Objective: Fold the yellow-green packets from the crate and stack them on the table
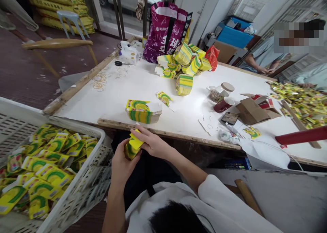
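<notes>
Over my lap, in front of the table edge, my left hand (121, 161) is wrapped round a small yellow-and-green carton (133, 150). My right hand (152, 144) grips the carton's plain yellow flap end from above, fingers closed on it. Just beyond my hands, a stack of flat yellow-and-green cartons (140, 116) lies on the table near its wooden edge strip. A loose flat carton (165, 98) rests a little farther off. To my left stands a white plastic crate (88, 170) with many filled-out yellow cartons (51, 173) inside.
More bundles of flat cartons (184, 84) are heaped by a purple bag (160, 32). Right of them are a glass jar (217, 94), a dark red mug (223, 104), a phone (230, 118) and an open cardboard box (251, 110). Two people sit at the far right, by a yellow pile (304, 100).
</notes>
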A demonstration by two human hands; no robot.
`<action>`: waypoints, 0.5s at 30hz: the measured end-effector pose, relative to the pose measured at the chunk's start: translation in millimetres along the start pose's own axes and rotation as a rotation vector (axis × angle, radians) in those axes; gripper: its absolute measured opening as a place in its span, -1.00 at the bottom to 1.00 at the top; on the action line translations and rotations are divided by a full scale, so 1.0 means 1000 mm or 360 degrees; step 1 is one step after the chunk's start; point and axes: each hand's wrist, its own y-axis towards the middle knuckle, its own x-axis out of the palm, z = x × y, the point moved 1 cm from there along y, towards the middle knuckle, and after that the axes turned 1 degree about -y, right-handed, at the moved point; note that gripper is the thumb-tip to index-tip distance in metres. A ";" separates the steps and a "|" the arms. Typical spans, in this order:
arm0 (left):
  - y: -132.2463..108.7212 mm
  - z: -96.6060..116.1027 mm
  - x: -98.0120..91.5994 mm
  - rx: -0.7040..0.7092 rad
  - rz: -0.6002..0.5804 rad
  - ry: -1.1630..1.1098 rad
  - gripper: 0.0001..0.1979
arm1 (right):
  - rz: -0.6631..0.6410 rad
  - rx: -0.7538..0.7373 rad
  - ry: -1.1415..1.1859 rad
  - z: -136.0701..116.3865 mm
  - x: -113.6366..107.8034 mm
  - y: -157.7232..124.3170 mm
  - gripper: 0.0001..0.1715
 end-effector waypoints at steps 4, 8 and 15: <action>-0.002 0.004 -0.014 -0.0093 -0.0082 -0.0074 -0.36 | -0.0304 0.0054 -0.0097 0.004 -0.016 -0.001 -0.54; -0.003 0.008 -0.014 -0.0119 -0.0201 -0.0080 -0.37 | -0.0467 -0.0013 -0.0062 0.003 -0.033 0.001 -0.74; -0.002 0.011 -0.006 -0.0151 -0.0002 -0.0241 -0.36 | -0.0142 -0.0012 0.0163 0.002 -0.015 0.006 -0.47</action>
